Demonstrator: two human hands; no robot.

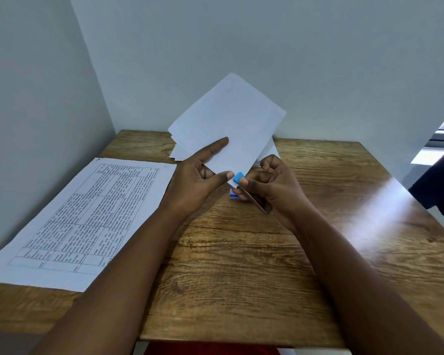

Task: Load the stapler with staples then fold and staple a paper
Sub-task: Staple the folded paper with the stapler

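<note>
Two hands at frame centre, head view. My left hand (pixel 203 175) pinches the folded paper (pixel 228 124) between thumb and straight fingers, tilted up off the wooden table (pixel 241 278). My right hand (pixel 274 185) grips the blue-tipped stapler (pixel 246 190), its tip at the paper's lower corner. Small staple box (pixel 233 195) lies just beneath. Printed sheet (pixel 87 221) at left overhangs the near edge. Loose sheets (pixel 180 152) lie behind. Dark sleeve (pixel 438 180) at right edge. Bare tabletop shows lower centre.
</note>
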